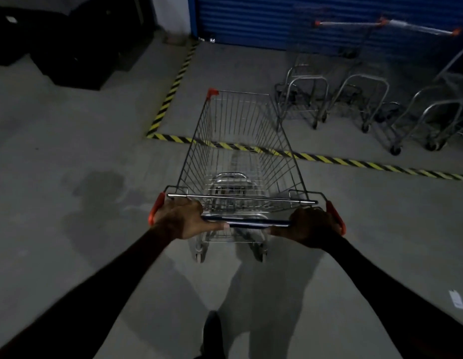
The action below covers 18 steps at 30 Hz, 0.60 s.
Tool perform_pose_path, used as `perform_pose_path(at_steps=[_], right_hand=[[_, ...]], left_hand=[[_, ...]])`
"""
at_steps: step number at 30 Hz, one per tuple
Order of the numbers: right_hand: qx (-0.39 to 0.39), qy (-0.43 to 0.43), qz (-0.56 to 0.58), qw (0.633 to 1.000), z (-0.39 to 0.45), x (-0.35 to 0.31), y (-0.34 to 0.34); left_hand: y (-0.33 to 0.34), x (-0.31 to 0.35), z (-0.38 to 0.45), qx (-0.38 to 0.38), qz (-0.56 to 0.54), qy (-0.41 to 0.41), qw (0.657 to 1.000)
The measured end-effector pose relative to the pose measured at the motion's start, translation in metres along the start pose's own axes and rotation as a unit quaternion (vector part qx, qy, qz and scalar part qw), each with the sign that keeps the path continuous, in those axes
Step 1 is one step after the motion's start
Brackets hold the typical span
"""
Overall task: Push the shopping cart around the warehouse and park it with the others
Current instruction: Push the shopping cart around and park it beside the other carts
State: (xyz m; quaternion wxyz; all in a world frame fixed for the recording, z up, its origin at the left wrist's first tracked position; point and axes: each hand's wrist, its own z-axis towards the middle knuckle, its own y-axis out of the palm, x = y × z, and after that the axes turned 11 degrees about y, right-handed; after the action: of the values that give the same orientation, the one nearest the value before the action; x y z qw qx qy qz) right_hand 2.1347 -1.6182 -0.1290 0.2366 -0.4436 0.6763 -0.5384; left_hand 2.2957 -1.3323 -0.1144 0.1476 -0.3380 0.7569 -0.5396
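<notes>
Shopping cart (240,161), basket empty, straddles the striped floor tape (354,161), near parked carts (367,104). Left hand (181,218) and right hand (313,226) wrap closed around its handle (256,222).

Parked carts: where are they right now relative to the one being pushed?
The parked carts stand ahead and to the right of the pushed cart, inside the striped floor tape, in front of the blue shutter.
</notes>
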Motion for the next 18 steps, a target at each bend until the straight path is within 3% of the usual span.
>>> perform_pose_path(at_steps=[18], right_hand=[[0.009,0.017,0.045,0.999,0.406,-0.03,-0.122]], left_hand=[[-0.166,-0.161,0.382,-0.023,0.017,0.011,1.0]])
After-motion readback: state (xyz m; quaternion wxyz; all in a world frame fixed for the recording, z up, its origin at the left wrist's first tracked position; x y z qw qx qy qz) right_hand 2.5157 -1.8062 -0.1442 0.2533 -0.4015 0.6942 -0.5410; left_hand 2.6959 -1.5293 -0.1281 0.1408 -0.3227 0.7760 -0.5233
